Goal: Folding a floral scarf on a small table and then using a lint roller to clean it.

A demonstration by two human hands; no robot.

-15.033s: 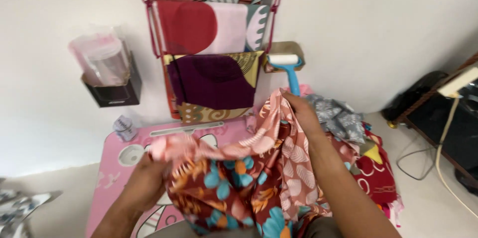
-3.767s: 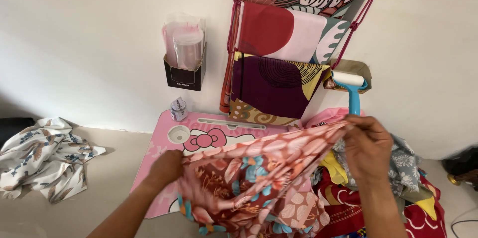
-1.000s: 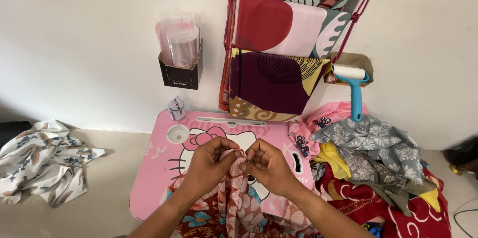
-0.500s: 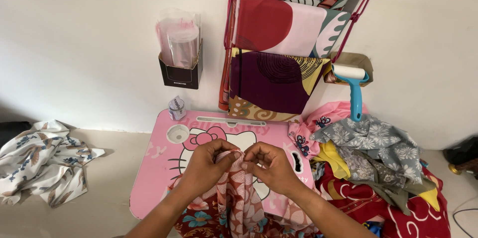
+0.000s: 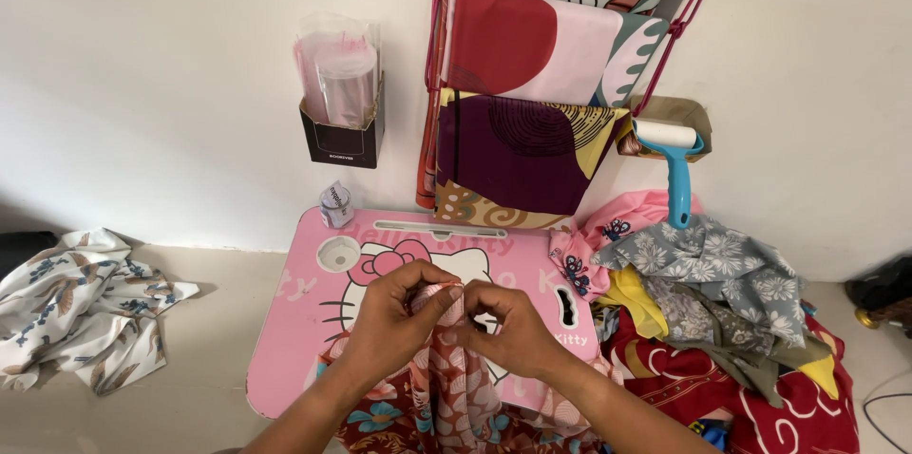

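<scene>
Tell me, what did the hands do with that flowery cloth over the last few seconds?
The left hand and right hand came together from wide apart, bunching the floral cloth at one pinched point above the pink table. Both kept their grip. The wall fabrics, lint roller and cloth pile stayed put.

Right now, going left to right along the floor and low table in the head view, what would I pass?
White leaf-print cloth → pink lap table → left hand → right hand, both pinching the pink leaf-print fabric → grey floral cloth on the heap of clothes.
</scene>
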